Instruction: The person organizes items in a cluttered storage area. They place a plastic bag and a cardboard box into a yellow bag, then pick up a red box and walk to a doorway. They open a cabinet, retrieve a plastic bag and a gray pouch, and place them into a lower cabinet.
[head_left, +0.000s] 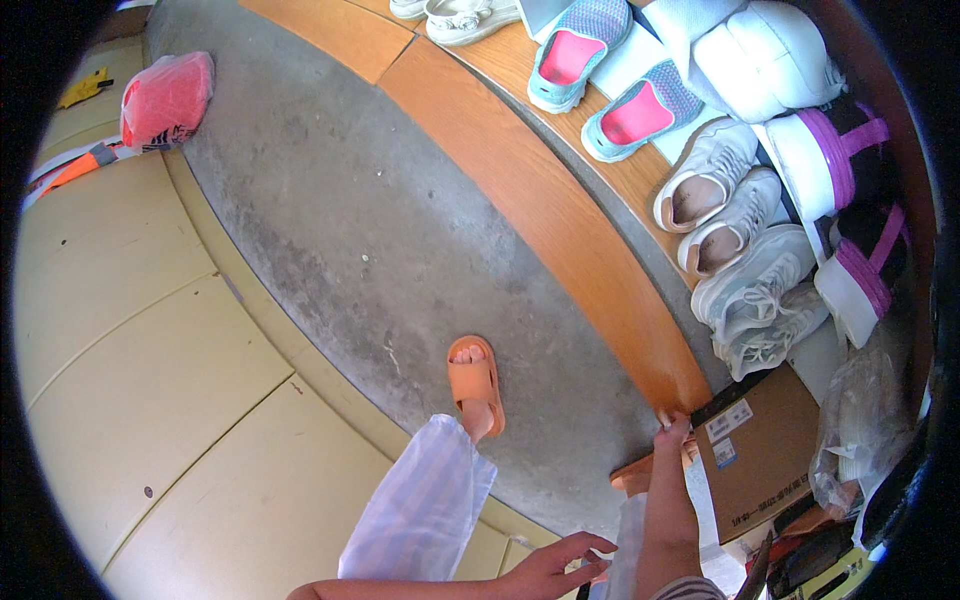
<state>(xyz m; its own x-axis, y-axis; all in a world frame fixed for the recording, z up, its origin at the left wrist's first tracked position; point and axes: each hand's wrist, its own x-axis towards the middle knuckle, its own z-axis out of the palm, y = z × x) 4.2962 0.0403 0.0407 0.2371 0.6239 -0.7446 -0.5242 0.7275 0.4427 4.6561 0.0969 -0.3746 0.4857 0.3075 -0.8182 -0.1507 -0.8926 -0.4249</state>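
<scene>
My right hand grips the near end of a long orange-brown wooden board. The board runs along the front of a wooden shelf that bears several shoes, with a dark gap between the two. Low in the view my left hand hangs near my right trouser leg, its fingers apart and loosely curled, holding nothing. One foot in an orange slide sandal rests on the grey concrete floor. My other sandal is partly hidden by my right arm.
Grey lace-up sneakers, white sneakers and blue slip-ons fill the shelf. A cardboard box stands beside my right hand, near a clear plastic bag. Cream panels line the left, with a red plastic-wrapped bundle beyond.
</scene>
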